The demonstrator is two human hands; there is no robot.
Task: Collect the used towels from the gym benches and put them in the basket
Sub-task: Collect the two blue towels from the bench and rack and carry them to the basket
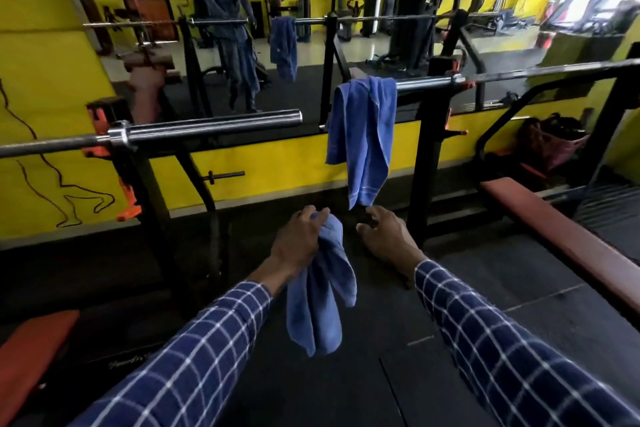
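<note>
A blue towel [362,135] hangs over the barbell [433,83]. Below it, the left hand [299,236] clenches a second towel [320,298]. The right hand [386,236] reaches beneath the hanging towel, fingers [372,215] loose and empty.

Single head-worn wide-angle view; faces forward and downward; close behind both hands; mirror wall [346,10] lies well beyond the fingers [313,213].

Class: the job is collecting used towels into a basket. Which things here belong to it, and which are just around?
Part of the job:
left hand
held blue towel
right hand
hanging blue towel

Just around:
near barbell
brown bench
wall mirror
</note>
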